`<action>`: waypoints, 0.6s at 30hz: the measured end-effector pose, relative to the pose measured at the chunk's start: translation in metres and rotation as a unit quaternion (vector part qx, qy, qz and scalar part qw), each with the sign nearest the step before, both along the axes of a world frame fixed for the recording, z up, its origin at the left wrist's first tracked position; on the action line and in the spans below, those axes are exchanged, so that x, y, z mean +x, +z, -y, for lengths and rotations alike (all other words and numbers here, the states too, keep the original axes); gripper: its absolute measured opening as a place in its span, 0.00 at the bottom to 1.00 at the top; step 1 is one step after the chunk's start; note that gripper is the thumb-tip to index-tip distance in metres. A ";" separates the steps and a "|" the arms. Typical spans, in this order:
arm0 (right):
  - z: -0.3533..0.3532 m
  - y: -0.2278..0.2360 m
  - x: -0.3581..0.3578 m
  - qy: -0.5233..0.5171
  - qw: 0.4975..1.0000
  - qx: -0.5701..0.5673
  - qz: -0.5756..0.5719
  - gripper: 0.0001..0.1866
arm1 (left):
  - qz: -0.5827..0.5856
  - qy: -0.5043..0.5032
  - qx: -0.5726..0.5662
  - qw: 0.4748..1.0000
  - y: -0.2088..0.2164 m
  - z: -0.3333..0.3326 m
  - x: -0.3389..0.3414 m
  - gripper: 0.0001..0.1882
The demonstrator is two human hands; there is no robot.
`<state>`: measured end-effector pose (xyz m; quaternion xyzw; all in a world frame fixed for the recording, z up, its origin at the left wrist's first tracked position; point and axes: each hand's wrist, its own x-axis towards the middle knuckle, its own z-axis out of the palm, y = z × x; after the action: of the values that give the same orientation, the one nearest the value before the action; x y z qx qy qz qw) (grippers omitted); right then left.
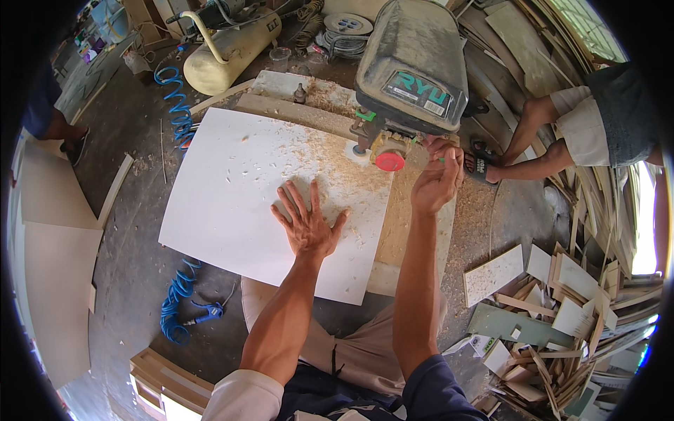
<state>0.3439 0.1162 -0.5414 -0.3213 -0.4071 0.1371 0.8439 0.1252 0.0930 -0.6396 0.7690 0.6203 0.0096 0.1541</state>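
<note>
A white board [232,203] lies flat in front of me on a wooden work surface [411,217]. My left hand [306,221] presses on it, palm down and fingers spread. At the far right edge of the board stands a drill press [414,67] with a dusty dark cover and a red round button [390,161]. My right hand [439,179] is raised beside the machine's right side, its fingers curled round what looks like a feed handle, mostly hidden. Wood shavings [326,151] cover the board around the drill.
A yellowish air compressor [228,56] stands at the far left, with a blue coiled hose [172,98] and a blue air gun [208,311] on the floor. Offcuts [547,316] pile up at right. Another person's legs [537,133] are at far right. Large panels [56,281] lean left.
</note>
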 end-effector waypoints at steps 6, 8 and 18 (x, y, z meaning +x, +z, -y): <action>0.001 -0.001 -0.002 0.000 1.000 -0.004 0.003 0.11 | 0.001 0.001 0.015 1.000 -0.004 0.000 0.000 0.56; 0.002 -0.004 0.001 -0.004 1.000 -0.021 0.011 0.11 | 0.000 0.001 0.010 1.000 -0.003 0.000 0.000 0.56; 0.003 -0.006 -0.001 -0.011 1.000 -0.029 0.007 0.11 | -0.001 0.001 0.009 1.000 -0.003 0.000 0.001 0.55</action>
<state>0.3429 0.1130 -0.5476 -0.3506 -0.4053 0.1375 0.8330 0.1259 0.0932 -0.6421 0.7695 0.6214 0.0145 0.1468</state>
